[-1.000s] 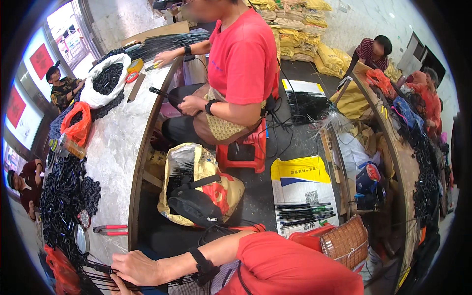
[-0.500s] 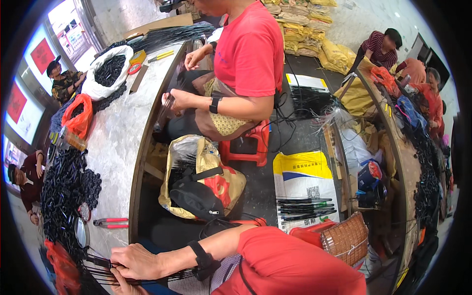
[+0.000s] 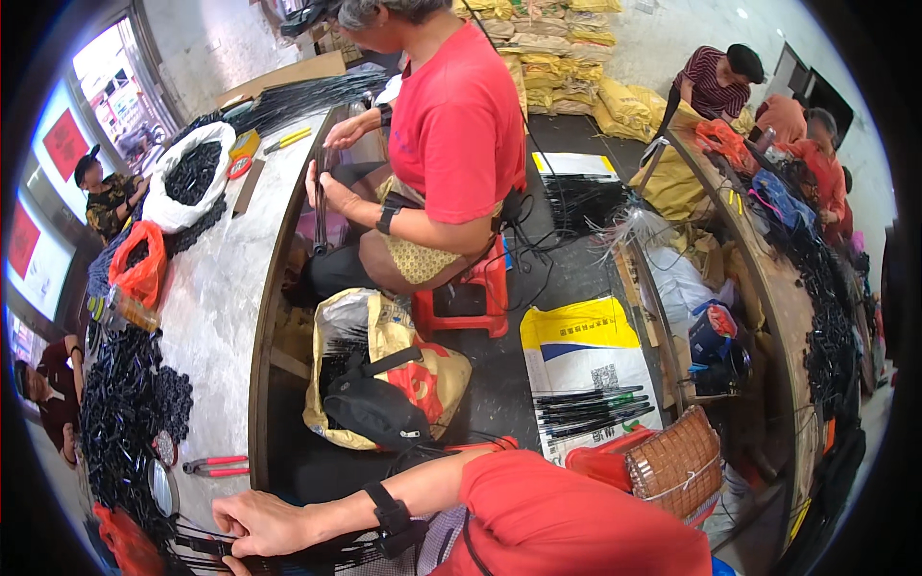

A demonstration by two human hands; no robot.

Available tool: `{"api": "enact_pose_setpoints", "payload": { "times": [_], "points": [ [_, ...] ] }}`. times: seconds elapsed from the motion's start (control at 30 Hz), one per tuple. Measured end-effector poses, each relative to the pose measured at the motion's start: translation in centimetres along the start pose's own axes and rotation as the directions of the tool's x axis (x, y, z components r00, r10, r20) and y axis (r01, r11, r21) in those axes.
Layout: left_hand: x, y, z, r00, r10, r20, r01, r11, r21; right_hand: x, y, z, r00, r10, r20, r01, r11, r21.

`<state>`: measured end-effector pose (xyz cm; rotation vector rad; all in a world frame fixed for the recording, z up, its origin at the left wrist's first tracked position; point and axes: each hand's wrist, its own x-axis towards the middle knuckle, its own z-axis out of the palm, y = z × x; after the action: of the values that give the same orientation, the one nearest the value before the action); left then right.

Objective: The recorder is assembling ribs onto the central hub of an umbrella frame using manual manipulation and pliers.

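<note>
A red-sleeved arm with a black wristband reaches across the bottom to my right hand (image 3: 267, 525). Its fingers are curled and pinched at a bundle of thin black rods (image 3: 197, 545) with a dark fitting among them, at the lower left. Only a small part of my left hand (image 3: 236, 567) shows at the bottom edge, just below the rods, and its grip is hidden. More dark rods run under my right forearm. Nearest on the table are red-handled pliers (image 3: 217, 467), a round mirror-like lid (image 3: 161, 485) and a heap of black tubular parts (image 3: 120, 413).
Beside me sits a person in a red shirt (image 3: 461, 125), hands by the table edge. On the floor, an open bag (image 3: 447, 370) holds a black pouch. A white-and-yellow sheet (image 3: 567, 336) carries black rods. A wicker-backed seat (image 3: 677, 456) stands behind; others work at a far table (image 3: 768, 250).
My right hand has shifted slightly down and left, and its fingers have tightened into a pinch. My left hand has mostly dropped out of view. The neighbour's hands have come closer together.
</note>
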<state>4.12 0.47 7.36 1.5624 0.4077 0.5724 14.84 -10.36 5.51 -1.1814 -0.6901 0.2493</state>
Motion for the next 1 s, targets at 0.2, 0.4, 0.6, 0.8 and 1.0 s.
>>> {"api": "enact_pose_setpoints", "payload": {
  "times": [0.2,0.4,0.6,0.8,1.0],
  "points": [
    [0.4,-0.6,0.6,0.996,-0.013,-0.09,0.011,1.0,-0.021,0.8,1.7,0.3,0.998,-0.055,-0.043,0.054,0.998,-0.043],
    [1.1,-0.8,0.5,1.0,0.01,-0.006,-0.01,0.994,-0.113,0.7,-0.4,-0.6,1.0,0.015,0.009,-0.015,0.999,-0.036],
    [1.5,-1.7,0.3,0.995,-0.031,-0.098,0.009,0.976,-0.22,0.5,-0.6,-0.4,1.0,0.008,0.005,-0.008,0.998,-0.056],
    [1.2,-1.0,1.0,0.998,-0.024,-0.064,0.015,0.99,-0.137,0.4,-0.7,-0.2,1.0,-0.002,0.016,0.003,0.998,-0.061],
    [0.7,-0.7,1.2,1.0,0.015,0.011,-0.015,1.0,0.01,0.4,-0.2,0.2,0.995,-0.095,-0.043,0.093,0.994,-0.062]
  ]
}}
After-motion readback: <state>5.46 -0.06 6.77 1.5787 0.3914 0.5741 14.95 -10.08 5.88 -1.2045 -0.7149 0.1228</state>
